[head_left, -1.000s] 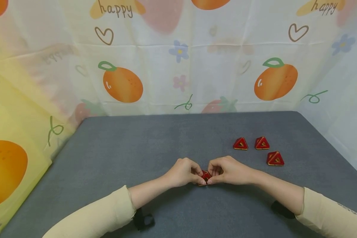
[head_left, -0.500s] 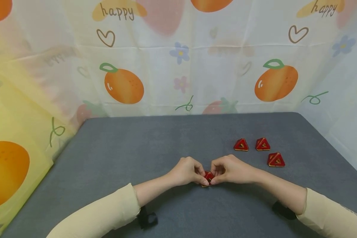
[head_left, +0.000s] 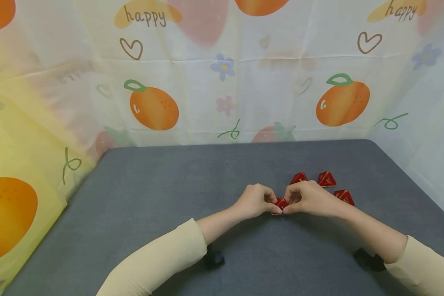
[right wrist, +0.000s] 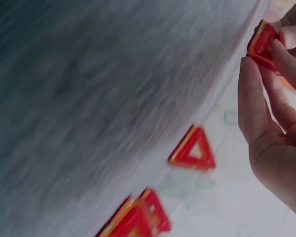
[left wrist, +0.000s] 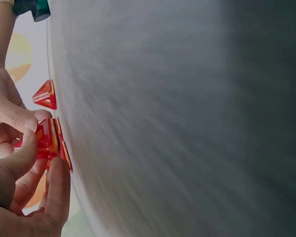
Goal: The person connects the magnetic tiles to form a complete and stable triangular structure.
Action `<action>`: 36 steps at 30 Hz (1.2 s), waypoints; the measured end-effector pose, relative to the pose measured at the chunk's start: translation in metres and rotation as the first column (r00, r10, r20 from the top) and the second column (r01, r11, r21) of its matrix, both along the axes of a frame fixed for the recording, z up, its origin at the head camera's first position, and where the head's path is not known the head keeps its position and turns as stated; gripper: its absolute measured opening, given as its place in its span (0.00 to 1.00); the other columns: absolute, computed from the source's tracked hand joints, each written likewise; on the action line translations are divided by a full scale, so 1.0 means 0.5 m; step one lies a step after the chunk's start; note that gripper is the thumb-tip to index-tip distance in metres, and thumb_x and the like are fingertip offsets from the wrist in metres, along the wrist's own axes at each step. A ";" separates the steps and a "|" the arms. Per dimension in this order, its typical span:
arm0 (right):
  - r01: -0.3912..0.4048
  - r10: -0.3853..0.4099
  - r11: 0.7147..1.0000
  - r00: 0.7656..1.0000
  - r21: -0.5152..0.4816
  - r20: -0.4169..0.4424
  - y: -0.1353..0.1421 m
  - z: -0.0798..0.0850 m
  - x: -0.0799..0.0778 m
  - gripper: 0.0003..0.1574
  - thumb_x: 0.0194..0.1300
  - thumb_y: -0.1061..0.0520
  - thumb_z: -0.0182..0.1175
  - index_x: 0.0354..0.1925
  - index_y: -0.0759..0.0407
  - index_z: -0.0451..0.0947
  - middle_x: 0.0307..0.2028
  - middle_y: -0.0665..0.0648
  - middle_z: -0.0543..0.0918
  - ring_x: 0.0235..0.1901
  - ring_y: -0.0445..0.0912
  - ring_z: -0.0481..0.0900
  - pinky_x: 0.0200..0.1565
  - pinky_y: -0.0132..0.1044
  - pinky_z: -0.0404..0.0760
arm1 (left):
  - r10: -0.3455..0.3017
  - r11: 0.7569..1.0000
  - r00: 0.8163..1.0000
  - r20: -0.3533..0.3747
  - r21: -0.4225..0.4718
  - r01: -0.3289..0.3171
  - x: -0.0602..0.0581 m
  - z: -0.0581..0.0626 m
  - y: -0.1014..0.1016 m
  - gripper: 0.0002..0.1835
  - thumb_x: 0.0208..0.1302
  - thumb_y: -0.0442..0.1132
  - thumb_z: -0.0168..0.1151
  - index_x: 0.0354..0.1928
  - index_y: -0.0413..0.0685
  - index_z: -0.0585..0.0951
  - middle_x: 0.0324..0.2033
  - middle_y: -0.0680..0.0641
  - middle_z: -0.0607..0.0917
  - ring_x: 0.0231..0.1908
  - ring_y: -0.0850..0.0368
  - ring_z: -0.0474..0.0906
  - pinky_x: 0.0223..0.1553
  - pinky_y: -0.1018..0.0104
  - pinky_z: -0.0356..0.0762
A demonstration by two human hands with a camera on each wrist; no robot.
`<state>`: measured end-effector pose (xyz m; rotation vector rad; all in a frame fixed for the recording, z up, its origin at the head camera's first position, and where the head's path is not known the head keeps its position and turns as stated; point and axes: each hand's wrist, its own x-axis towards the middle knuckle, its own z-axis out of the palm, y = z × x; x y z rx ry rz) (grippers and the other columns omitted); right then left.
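Observation:
A small red pyramid with gold edges [head_left: 281, 202] is between my two hands, and its triangular faces have openings. My left hand [head_left: 254, 201] pinches it from the left with thumb and fingers. From the right, the thumb and fingers of my right hand [head_left: 314, 199] pinch it too. In the left wrist view, the held pyramid [left wrist: 48, 139] shows at the fingertips of both hands. The right wrist view also has the held pyramid [right wrist: 264, 45] at the fingertips, partly covered by them.
Just beyond my right hand stand three similar red pyramids: one at left [head_left: 299, 177], one at the back [head_left: 327, 179] and one at right [head_left: 345, 196], the left and right ones partly hidden. The grey table [head_left: 163, 197] meets a printed curtain [head_left: 192, 94] behind.
Both hands have moved right and farther from me with the pyramid held between them. My right hand and forearm now partly cover two of the standing pyramids.

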<state>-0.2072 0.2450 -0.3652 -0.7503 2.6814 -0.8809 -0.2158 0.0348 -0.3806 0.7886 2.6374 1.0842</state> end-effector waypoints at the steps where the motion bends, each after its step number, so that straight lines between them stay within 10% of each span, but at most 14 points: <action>1: 0.016 -0.016 1.000 1.000 0.011 -0.010 0.009 0.001 -0.001 0.13 0.55 0.47 0.74 0.29 0.47 0.78 0.25 0.42 0.84 0.26 0.34 0.80 0.31 0.31 0.77 | 0.010 1.000 1.000 0.003 0.004 -0.010 -0.003 0.000 0.012 0.09 0.55 0.43 0.75 0.30 0.46 0.86 0.24 0.51 0.88 0.20 0.70 0.68 0.22 0.78 0.65; 15: 0.203 -0.186 0.966 0.976 0.160 -0.116 0.087 0.028 0.011 0.13 0.54 0.52 0.74 0.26 0.53 0.78 0.23 0.45 0.84 0.24 0.37 0.76 0.27 0.32 0.73 | 0.072 0.997 0.995 0.072 0.024 -0.074 -0.016 -0.010 0.143 0.10 0.58 0.34 0.71 0.43 0.46 0.88 0.37 0.50 0.91 0.32 0.67 0.81 0.31 0.81 0.73; 28: 0.236 -0.230 0.952 0.972 0.196 -0.052 0.090 0.034 0.020 0.13 0.55 0.52 0.73 0.30 0.58 0.80 0.21 0.48 0.82 0.19 0.40 0.77 0.24 0.34 0.74 | -0.007 0.999 0.997 0.072 -0.050 0.010 -0.014 -0.007 0.138 0.17 0.59 0.36 0.71 0.51 0.48 0.86 0.45 0.52 0.90 0.39 0.66 0.84 0.36 0.81 0.76; 33: 0.301 -0.263 0.936 0.943 0.183 -0.206 0.083 0.092 0.025 0.27 0.61 0.45 0.69 0.47 0.65 0.81 0.37 0.61 0.88 0.28 0.47 0.85 0.32 0.44 0.82 | -0.054 0.992 0.989 -0.136 -0.117 0.038 -0.007 0.034 0.068 0.19 0.65 0.38 0.66 0.58 0.49 0.81 0.55 0.49 0.84 0.53 0.57 0.82 0.51 0.70 0.79; 36: 0.364 -0.313 0.929 0.870 0.067 -0.382 0.060 0.126 0.023 0.32 0.67 0.42 0.62 0.58 0.63 0.76 0.54 0.68 0.82 0.46 0.59 0.83 0.47 0.58 0.80 | 0.010 0.988 0.914 -0.405 -0.139 -0.072 -0.002 0.067 -0.005 0.22 0.68 0.40 0.63 0.63 0.50 0.77 0.61 0.46 0.79 0.64 0.51 0.75 0.65 0.58 0.74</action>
